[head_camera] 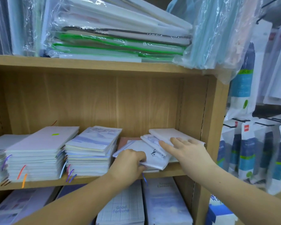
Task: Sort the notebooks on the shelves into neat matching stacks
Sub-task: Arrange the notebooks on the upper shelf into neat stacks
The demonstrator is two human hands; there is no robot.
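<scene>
On the middle wooden shelf (88,181) a loose, fanned pile of white notebooks (154,157) lies at the right end. My left hand (128,161) grips the front left corner of that pile. My right hand (185,150) rests flat, fingers spread, on the top white notebook (165,133). A pinkish notebook (128,140) shows behind the pile. To the left stand a neat stack with a pale blue cover (91,151) and a taller white stack (37,153).
Plastic-wrapped folders (117,33) fill the top shelf. Blue-covered notebooks (162,203) lie on the shelf below. The shelf's right side panel (216,127) stands close to my right hand. Hanging packaged goods (253,151) fill the rack at the right.
</scene>
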